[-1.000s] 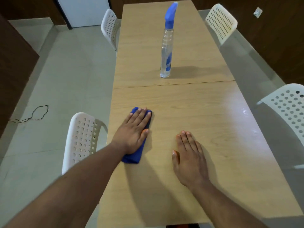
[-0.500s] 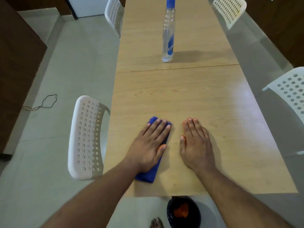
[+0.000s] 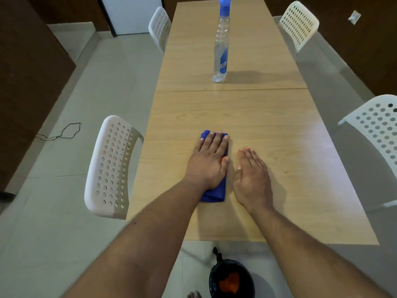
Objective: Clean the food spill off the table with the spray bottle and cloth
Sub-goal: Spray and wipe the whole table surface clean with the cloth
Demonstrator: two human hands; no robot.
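Observation:
A folded blue cloth (image 3: 216,194) lies on the light wooden table (image 3: 279,130), near its front edge. My left hand (image 3: 209,161) presses flat on the cloth with straight fingers, covering most of it. Just to the right, my right hand (image 3: 252,179) lies flat on the bare wood, palm down, holding nothing. A clear spray bottle (image 3: 221,50) with a blue nozzle and blue label stands upright farther back, beyond the seam in the tabletop. No food spill shows on the wood.
White perforated chairs stand at the near left (image 3: 110,166), far left (image 3: 160,29), far right (image 3: 299,23) and near right (image 3: 378,134). A black-lined bin (image 3: 232,280) holding orange waste sits on the floor below the table's front edge. A thin cord (image 3: 64,132) lies on the floor at left.
My left hand has slid the cloth from the table's left edge toward the middle and closer to my right hand. The camera has tilted down, bringing the bin into sight.

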